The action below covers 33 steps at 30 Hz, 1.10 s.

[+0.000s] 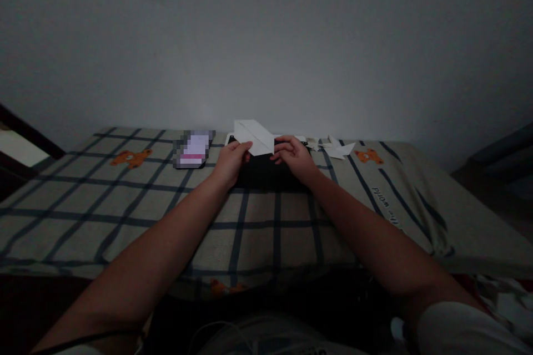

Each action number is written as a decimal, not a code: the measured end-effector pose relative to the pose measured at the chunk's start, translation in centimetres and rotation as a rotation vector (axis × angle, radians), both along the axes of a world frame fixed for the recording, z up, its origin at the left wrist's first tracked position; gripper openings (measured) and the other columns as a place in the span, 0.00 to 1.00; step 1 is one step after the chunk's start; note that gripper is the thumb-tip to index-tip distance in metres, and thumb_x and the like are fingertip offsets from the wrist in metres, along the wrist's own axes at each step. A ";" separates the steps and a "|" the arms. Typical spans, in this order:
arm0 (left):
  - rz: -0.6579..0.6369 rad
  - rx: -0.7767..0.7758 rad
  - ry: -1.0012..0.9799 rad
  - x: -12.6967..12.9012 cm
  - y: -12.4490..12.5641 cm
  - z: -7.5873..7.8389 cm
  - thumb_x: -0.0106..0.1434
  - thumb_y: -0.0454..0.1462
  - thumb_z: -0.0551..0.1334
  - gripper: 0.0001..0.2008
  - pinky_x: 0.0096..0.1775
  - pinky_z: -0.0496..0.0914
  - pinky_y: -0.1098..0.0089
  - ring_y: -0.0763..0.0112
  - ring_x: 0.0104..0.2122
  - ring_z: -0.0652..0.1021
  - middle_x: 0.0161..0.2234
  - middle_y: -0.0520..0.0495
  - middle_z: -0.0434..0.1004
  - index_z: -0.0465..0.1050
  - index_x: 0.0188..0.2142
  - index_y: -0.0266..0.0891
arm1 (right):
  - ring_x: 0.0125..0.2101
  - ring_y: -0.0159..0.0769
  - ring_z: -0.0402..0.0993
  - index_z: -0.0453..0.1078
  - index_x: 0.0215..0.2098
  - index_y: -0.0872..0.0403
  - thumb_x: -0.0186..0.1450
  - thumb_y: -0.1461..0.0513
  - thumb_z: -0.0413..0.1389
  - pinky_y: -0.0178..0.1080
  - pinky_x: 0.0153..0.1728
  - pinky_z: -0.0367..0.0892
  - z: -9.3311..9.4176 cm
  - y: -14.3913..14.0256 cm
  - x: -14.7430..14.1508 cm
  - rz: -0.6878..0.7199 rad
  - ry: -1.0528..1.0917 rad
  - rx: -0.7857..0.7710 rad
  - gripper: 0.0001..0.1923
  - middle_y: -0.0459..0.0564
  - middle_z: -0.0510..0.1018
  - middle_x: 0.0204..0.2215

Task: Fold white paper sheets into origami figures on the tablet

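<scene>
Both hands reach forward over a bed covered with a checked sheet [104, 205]. Between them they hold a folded white paper [255, 136], shaped like a pointed wedge, lifted a little above a dark flat object [266, 175] lying on the sheet. My left hand [231, 161] pinches the paper's lower left edge. Fingers of my right hand [293, 155] grip its right end.
Several small folded white paper pieces [335, 148] lie to the right of the hands near the wall. A blurred pale card-like item [194, 148] lies to the left. The grey wall [266, 39] stands right behind. The bed edge drops off at the right.
</scene>
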<state>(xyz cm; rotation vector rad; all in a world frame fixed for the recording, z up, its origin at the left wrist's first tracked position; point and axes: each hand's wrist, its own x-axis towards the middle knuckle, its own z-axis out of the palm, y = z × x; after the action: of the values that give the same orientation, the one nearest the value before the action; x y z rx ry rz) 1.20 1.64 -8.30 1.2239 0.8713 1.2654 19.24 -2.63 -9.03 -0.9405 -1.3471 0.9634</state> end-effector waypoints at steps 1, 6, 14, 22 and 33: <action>-0.006 -0.014 0.019 0.0 0.0 -0.1 0.51 0.41 0.65 0.12 0.23 0.58 0.72 0.76 0.18 0.66 0.16 0.54 0.65 0.66 0.20 0.37 | 0.32 0.31 0.74 0.63 0.49 0.48 0.56 0.63 0.55 0.35 0.32 0.69 0.0 0.0 0.0 -0.012 -0.037 0.025 0.21 0.46 0.76 0.35; -0.069 -0.060 0.041 0.2 -0.2 -0.1 0.50 0.40 0.65 0.10 0.23 0.59 0.73 0.76 0.17 0.65 0.16 0.54 0.64 0.67 0.20 0.37 | 0.39 0.35 0.72 0.71 0.45 0.49 0.56 0.61 0.57 0.40 0.41 0.68 0.2 -0.4 0.1 -0.082 -0.278 0.162 0.17 0.49 0.75 0.42; -0.201 -0.083 -0.100 0.4 -0.9 0.0 0.49 0.40 0.69 0.16 0.37 0.70 0.68 0.67 0.32 0.77 0.33 0.43 0.79 0.75 0.36 0.33 | 0.46 0.37 0.69 0.74 0.43 0.45 0.60 0.59 0.55 0.44 0.51 0.61 0.7 -1.0 0.2 -0.074 -0.443 0.309 0.13 0.48 0.75 0.44; -0.154 -0.085 -0.061 0.4 -0.7 -0.3 0.47 0.43 0.70 0.17 0.38 0.71 0.65 0.64 0.32 0.78 0.34 0.41 0.79 0.76 0.34 0.33 | 0.35 0.37 0.69 0.74 0.26 0.49 0.57 0.55 0.58 0.41 0.41 0.64 0.7 -0.8 -0.2 -0.267 -0.380 0.251 0.08 0.48 0.75 0.31; -0.077 0.070 0.104 0.3 -0.7 -0.6 0.49 0.46 0.68 0.19 0.34 0.69 0.68 0.67 0.29 0.77 0.32 0.43 0.80 0.77 0.35 0.33 | 0.24 0.28 0.73 0.67 0.31 0.55 0.50 0.59 0.63 0.35 0.31 0.70 0.0 0.2 -1.0 -0.112 0.181 -0.151 0.13 0.45 0.76 0.24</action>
<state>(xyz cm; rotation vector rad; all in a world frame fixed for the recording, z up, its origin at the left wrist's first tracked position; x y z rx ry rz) 1.55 0.90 -8.86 1.3758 0.8528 1.1876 18.27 -2.46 -9.03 -1.0061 -1.0703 1.0488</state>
